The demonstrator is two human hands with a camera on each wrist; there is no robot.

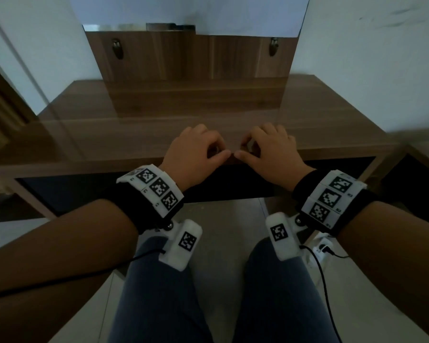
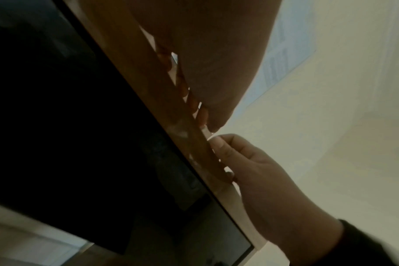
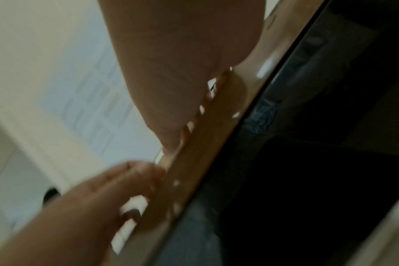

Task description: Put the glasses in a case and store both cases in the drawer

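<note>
L hand [image 1: 196, 151] sits on the front edge of the wooden desk [image 1: 134, 134], knuckles up, fingers curled down onto the top w/ the tips tucked under so I can't see them from above; thumb stretched toward the middle along the edge. It holds nothing I can make out. R hand [image 1: 268, 149] mirrors it just beside: fingers curled on the desktop, thumb pointing inward, the 2 thumb tips nearly touching, maybe touching, can't tell. So both hands are close together, curled, resting on the desk rather than clamped on any object. Glasses, cases: not in any view. No drawer front or handle is identifiable either; below the desk edge there's only a dark opening [image 1: 84, 191]. Head view also gives the mirror panel [image 1: 196, 70] standing at the back of the desk, the marker-covered wrist units [image 1: 156, 189] w/ cables, and the person's knees in dark trousers below. L wrist cam looks up from under: L hand [image 2: 205, 59] as a dark mass pressed along the desk edge [image 2: 134, 75], fingertips showing reddish in the gap, and the R hand [image 2: 246, 165] lower down w/ thumb against the same edge. R wrist cam is blurred; it shows the R hand [image 3: 171, 75] on the edge and the L hand [image 3: 116, 183] beyond, fingers bent at the wood, plus pale wall that the head view barely covers.
</note>
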